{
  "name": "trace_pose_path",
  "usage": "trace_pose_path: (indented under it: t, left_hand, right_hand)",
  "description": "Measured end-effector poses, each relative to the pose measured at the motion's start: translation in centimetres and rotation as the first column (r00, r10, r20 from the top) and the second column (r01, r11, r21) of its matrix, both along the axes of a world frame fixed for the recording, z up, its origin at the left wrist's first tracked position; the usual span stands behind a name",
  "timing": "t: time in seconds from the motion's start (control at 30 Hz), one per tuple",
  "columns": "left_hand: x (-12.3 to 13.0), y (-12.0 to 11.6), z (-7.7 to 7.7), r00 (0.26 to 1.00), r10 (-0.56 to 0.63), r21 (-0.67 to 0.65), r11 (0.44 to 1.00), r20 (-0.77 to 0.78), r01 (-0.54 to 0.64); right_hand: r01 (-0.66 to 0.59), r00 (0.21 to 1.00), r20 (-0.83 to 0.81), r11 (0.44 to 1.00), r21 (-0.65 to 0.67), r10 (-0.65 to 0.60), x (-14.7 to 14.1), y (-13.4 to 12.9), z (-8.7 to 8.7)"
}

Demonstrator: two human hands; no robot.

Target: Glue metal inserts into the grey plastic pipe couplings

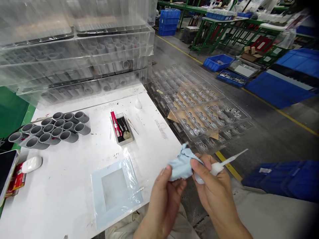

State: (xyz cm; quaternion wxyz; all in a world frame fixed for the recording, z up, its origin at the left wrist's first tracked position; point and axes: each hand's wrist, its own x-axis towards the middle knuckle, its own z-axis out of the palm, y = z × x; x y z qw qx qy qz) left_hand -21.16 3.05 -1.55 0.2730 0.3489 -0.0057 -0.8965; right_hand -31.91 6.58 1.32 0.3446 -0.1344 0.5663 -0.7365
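Over the table's right front edge, my left hand (166, 196) pinches a crumpled light blue cloth (180, 167) between thumb and fingers. My right hand (213, 182) wraps round a small white squeeze bottle (216, 168) with a long thin nozzle pointing right and up. My right thumb also presses on the cloth's right end, so both hands touch it. Most of the bottle's body is hidden by my fingers. Below and left of my hands, a clear plastic bag with a light blue border (98, 196) lies flat on the white table (62, 186).
Grey tube pieces (50, 138) stand grouped at the left, near a white earbud-like case (32, 164). A small box (124, 141) holds a red cutter (115, 122). A white cone-shaped bottle (138, 103) stands behind it. Stacked clear trays (87, 63) rise at the back; more trays (199, 106) lie right.
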Motion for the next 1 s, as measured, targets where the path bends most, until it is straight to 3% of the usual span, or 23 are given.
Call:
trace_pose_path:
  t: [0.1, 0.23, 0.33, 0.4, 0.47, 0.6, 1.0]
  left_hand:
    - [1.3, -1.5, -0.2, 0.982, 0.136, -0.158, 0.981, 0.130, -0.115]
    - [3.8, -3.3, -0.5, 0.947, 0.194, -0.360, 0.928, 0.255, -0.093]
    - [5.1, -3.8, -0.6, 0.937, 0.158, -0.435, 0.900, 0.311, -0.008]
    - [5.6, -3.8, -0.6, 0.938, 0.130, -0.455, 0.890, 0.323, 0.033]
    - [6.0, -3.7, -0.5, 0.941, 0.114, -0.466, 0.883, 0.320, 0.052]
    - [6.6, -3.5, -0.5, 0.946, 0.099, -0.479, 0.875, 0.308, 0.064]
    - [8.0, -4.0, 0.5, 0.945, 0.044, -0.491, 0.862, 0.323, 0.127]
  right_hand:
    - [-0.036, 0.993, -0.107, 0.990, 0.139, 0.051, -1.1, 1.3, -1.3]
    - [0.005, 0.971, -0.227, 0.945, 0.326, 0.074, -1.2, 3.0, -2.2]
    - [-0.218, 0.934, -0.211, 0.928, 0.301, 0.288, 0.5, 3.2, -1.9]
    - [-0.420, 0.856, -0.197, 0.865, 0.274, 0.478, 1.9, 2.7, -1.7]
    - [-0.523, 0.768, -0.223, 0.789, 0.323, 0.600, 3.0, 2.0, -1.8]
    - [-0.527, 0.685, -0.297, 0.734, 0.430, 0.665, 3.9, 1.3, -2.4]
    - [-0.476, 0.640, -0.387, 0.737, 0.479, 0.664, 3.8, 0.9, -2.4]
